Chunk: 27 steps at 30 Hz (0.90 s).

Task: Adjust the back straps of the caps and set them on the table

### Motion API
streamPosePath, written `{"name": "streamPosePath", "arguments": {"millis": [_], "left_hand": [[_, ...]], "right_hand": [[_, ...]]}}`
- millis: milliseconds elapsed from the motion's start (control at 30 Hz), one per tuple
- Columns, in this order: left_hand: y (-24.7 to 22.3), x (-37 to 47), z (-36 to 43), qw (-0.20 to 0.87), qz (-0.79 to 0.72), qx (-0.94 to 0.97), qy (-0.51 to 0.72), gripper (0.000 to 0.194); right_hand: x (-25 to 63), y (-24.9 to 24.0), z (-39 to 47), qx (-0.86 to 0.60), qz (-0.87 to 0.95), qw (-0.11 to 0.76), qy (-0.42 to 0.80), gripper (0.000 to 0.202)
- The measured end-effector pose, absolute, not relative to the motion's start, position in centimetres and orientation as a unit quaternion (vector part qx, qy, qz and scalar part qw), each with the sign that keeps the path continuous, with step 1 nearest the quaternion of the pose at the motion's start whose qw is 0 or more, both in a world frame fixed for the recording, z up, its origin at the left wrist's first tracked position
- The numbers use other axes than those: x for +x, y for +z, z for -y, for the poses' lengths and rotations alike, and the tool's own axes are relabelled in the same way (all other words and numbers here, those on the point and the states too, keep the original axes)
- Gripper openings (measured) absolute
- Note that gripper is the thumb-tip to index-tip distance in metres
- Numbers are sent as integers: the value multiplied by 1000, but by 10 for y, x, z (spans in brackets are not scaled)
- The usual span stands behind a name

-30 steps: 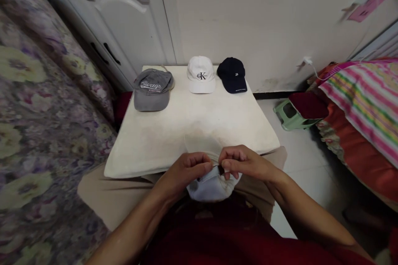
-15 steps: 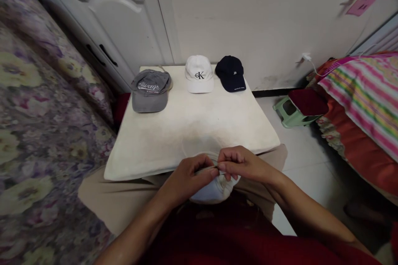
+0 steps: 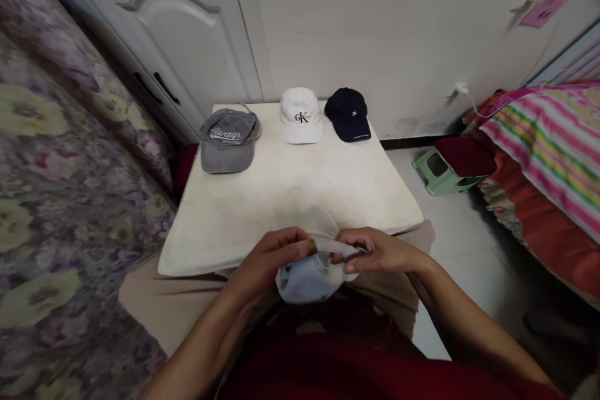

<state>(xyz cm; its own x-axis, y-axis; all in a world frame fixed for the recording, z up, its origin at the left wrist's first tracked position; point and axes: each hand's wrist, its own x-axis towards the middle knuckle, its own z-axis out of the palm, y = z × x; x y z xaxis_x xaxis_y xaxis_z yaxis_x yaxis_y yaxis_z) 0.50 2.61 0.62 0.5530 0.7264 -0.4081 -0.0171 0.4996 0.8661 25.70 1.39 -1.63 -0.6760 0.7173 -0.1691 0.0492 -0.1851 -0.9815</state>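
Observation:
A light blue cap (image 3: 307, 281) is held over my lap at the table's near edge, its back strap (image 3: 330, 247) uppermost. My left hand (image 3: 284, 251) is closed on the strap's left end, by a small brass-coloured buckle (image 3: 312, 247). On the other side my right hand (image 3: 368, 251) pinches the right end of the strap between thumb and fingers. The strap spans the gap between both hands. My fingers hide part of the cap's rim, and the brim is hard to make out.
On the cream-covered table (image 3: 300, 178) sit a grey cap (image 3: 228, 144) at left, a white cap (image 3: 300, 115) at the back and a navy cap (image 3: 347, 114) beside it. A floral curtain (image 3: 70, 200) hangs left. A green stool (image 3: 435, 175) and a bed (image 3: 548, 200) are right.
My hands have moved apart, the right one going rightward, and the strap now shows between them. The brass-coloured buckle has come into sight. The caps on the table stay put.

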Motion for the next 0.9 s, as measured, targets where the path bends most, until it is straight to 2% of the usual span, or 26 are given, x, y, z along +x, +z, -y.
{"name": "streamPosePath", "arguments": {"millis": [67, 267, 467, 667, 900], "left_hand": [[6, 1, -30, 768, -411, 421, 251, 27], [0, -5, -33, 778, -412, 402, 253, 28], [-5, 0, -29, 783, -397, 409, 250, 25], [-7, 4, -25, 781, -385, 439, 223, 24], [-7, 5, -22, 751, -403, 481, 205, 32]], "right_hand": [[259, -22, -14, -315, 570, 246, 718, 23], [254, -43, -13, -257, 438, 373, 777, 35], [244, -29, -19, -251, 488, 308, 777, 40], [225, -2, -26, -359, 546, 223, 723, 28], [225, -8, -27, -367, 568, 216, 704, 26]]}}
